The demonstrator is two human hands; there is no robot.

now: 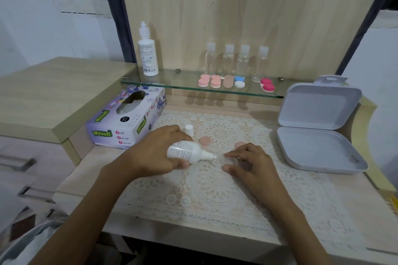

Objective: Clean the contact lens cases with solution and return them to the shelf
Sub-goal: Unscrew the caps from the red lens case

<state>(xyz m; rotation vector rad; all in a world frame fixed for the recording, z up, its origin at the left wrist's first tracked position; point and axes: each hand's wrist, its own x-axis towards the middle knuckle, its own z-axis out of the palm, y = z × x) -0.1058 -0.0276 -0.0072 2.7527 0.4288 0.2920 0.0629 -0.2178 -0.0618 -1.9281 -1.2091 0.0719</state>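
The left hand is wrapped around a white solution bottle, holding it tipped on its side with the nozzle pointing right. The nozzle tip sits just beside a clear open lens case on the lace mat. The right hand pinches that case between thumb and forefinger, its other fingers loosely curled over it; most of the case is hidden under the fingers.

Just beyond the hands, two peach caps lie on the mat: one beside the bottle's body, the other touching the far edge of the right hand. A small white bottle cap stands upright a little farther away, near the left hand's knuckles.

To the left, a purple tissue box rests at an angle on the table's edge. To the right, a grey plastic box lies open, its lid leaning back against the wall.

Farther off, a glass shelf runs along the wooden back panel. On its left end stands a second, taller solution bottle, capped. Along the back of the shelf stand four clear bottles with white caps in a row. In front of them sit five closed cases: two pink pairs, a beige one, a blue-and-white one, and a magenta one at the right.
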